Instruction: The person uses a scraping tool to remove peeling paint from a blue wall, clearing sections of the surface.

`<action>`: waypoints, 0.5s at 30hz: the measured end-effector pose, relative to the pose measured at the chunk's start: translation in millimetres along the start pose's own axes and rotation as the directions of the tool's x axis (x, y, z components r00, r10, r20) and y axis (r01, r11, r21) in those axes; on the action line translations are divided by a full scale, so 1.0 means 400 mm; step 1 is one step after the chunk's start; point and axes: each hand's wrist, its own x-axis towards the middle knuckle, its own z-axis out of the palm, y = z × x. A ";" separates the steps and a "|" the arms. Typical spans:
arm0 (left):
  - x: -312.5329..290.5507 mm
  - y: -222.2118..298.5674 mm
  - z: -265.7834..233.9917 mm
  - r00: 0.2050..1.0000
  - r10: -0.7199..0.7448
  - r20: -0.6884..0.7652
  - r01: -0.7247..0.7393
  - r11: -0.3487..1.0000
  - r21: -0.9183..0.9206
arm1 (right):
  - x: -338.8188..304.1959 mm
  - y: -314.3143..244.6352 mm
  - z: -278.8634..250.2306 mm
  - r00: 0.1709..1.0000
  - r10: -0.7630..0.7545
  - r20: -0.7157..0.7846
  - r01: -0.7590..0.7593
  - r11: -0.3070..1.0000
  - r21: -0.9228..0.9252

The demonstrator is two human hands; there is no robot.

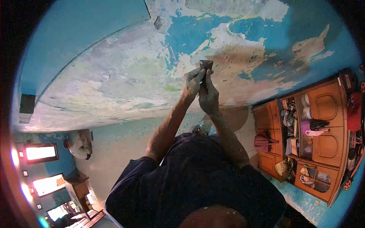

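Observation:
Both my hands are raised together against a wall [125, 76] of flaking blue paint over pale, bared plaster. Between them is a small dark scraper [206, 64], its flat, squarish end pointing up at the wall. My left hand [193, 81] grips it from the left, fingers closed and thumb along it. From below and the right, my right hand [209, 95] is closed around its lower part, fingertips pressed near the blade. Whether the blade's edge touches the wall I cannot tell. Pale dust speckles both forearms.
On the right stands a brown wooden cabinet [327, 136] with clothes and household things on its shelves. Another person [78, 149] in a light top is at the far left. Bright windows [41, 152] and a wooden cupboard [78, 188] are at lower left.

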 end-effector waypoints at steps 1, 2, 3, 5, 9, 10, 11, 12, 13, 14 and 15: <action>0.004 0.007 0.001 1.000 -0.025 -0.017 0.025 1.000 0.004 | 0.009 -0.013 -0.003 0.994 0.102 0.025 -0.104 0.989 0.102; 0.007 0.006 -0.003 1.000 -0.020 -0.015 0.020 1.000 0.004 | 0.015 -0.012 -0.005 0.995 0.098 0.022 -0.100 0.990 0.101; 0.008 0.001 -0.008 0.997 -0.076 0.010 0.076 0.997 -0.031 | 0.021 -0.008 -0.010 0.990 0.140 0.008 -0.140 0.979 0.145; -0.003 0.030 0.015 0.991 -0.128 -0.030 0.119 0.972 -0.204 | 0.031 0.006 -0.017 0.988 0.151 -0.016 -0.142 0.958 0.247; 0.017 -0.009 -0.008 0.991 -0.128 -0.030 0.087 0.811 -0.579 | 0.044 0.003 -0.091 0.876 0.419 0.240 -0.479 0.814 0.329; 0.016 -0.031 -0.016 0.991 -0.128 -0.040 0.080 0.807 -0.585 | 0.049 -0.007 -0.123 0.865 0.444 0.236 -0.501 0.789 0.355; 0.013 -0.045 -0.021 0.988 -0.151 -0.025 0.105 0.784 -0.612 | 0.060 -0.024 -0.166 0.854 0.460 0.244 -0.521 0.758 0.393; 0.012 -0.059 -0.026 0.985 -0.174 -0.010 0.128 0.761 -0.637 | 0.070 -0.035 -0.189 0.842 0.476 0.254 -0.539 0.724 0.430; 0.003 -0.055 -0.002 0.988 -0.151 0.041 0.143 0.766 -0.627 | 0.066 -0.019 -0.198 0.842 0.482 0.242 -0.539 0.729 0.422; 0.000 -0.064 0.004 0.988 -0.152 0.039 0.142 0.760 -0.634 | 0.060 0.003 -0.191 0.884 0.462 0.073 -0.398 0.663 0.634; -0.003 -0.077 0.011 0.987 -0.127 0.101 0.162 0.743 -0.649 | 0.058 0.021 -0.188 0.881 0.463 -0.102 -0.209 0.573 0.793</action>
